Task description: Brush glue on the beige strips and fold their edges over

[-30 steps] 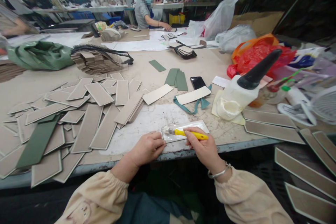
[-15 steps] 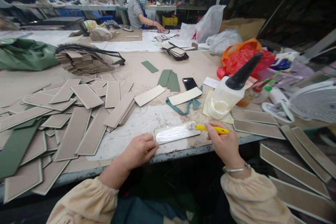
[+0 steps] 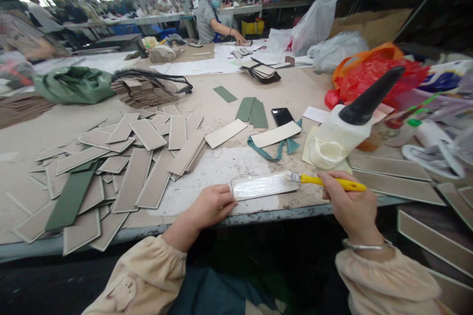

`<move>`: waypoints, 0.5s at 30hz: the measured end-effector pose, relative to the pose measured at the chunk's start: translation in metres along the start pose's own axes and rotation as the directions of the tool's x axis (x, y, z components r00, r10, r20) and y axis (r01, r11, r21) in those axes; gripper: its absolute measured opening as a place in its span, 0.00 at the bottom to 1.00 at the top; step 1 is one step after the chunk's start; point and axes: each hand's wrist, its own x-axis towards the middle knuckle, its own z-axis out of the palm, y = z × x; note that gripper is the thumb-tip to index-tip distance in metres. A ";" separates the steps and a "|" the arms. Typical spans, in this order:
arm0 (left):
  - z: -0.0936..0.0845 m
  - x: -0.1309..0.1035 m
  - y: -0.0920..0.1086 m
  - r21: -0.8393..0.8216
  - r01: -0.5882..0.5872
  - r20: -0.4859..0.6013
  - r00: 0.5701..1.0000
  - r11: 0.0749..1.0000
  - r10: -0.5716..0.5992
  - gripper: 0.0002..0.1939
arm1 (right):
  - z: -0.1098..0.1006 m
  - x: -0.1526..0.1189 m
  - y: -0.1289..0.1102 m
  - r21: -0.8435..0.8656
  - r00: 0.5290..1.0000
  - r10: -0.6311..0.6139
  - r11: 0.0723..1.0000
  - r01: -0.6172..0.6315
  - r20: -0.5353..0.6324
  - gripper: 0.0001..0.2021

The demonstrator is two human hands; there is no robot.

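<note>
My left hand [image 3: 212,205] has its fingers closed at the left end of a flat rectangular panel [image 3: 262,188], which lies along the table's front edge. A wet, glossy white coat covers most of the panel's top. In my right hand [image 3: 351,204] is a paintbrush with a yellow handle [image 3: 328,182]; its bristles touch the panel near the right end. Behind that hand stands a white plastic bottle [image 3: 334,133] with a long black nozzle and a round, crusted opening in its side. Two cream strips [image 3: 226,133] and a teal ribbon [image 3: 273,156] lie beyond the panel.
Many beige panels with pale borders [image 3: 133,179] are heaped at left, with a green piece [image 3: 74,194] among them. More bordered panels [image 3: 391,167] lie at right. A phone [image 3: 282,116], green pieces [image 3: 254,112] and a red bag [image 3: 369,78] sit farther back. Across the table, a co-worker [image 3: 209,22] handles small pieces.
The view has turned left, so everything appears farther right. The brush has slid slightly toward the panel's right end. My left hand stays at the left end.
</note>
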 end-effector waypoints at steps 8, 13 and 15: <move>-0.005 0.000 -0.001 -0.060 0.099 0.041 0.994 0.993 -0.097 0.07 | 0.001 0.002 0.003 -0.005 0.996 0.073 0.997 -0.073 -0.048 0.17; -0.009 0.001 -0.006 -0.163 0.270 0.015 0.963 0.949 -0.271 0.14 | 0.006 0.003 -0.001 0.345 0.970 0.227 0.920 -0.185 -0.085 0.15; -0.008 0.003 -0.006 -0.163 0.272 -0.016 0.960 0.948 -0.278 0.27 | 0.009 0.004 -0.003 0.481 0.962 0.266 0.852 -0.206 -0.060 0.15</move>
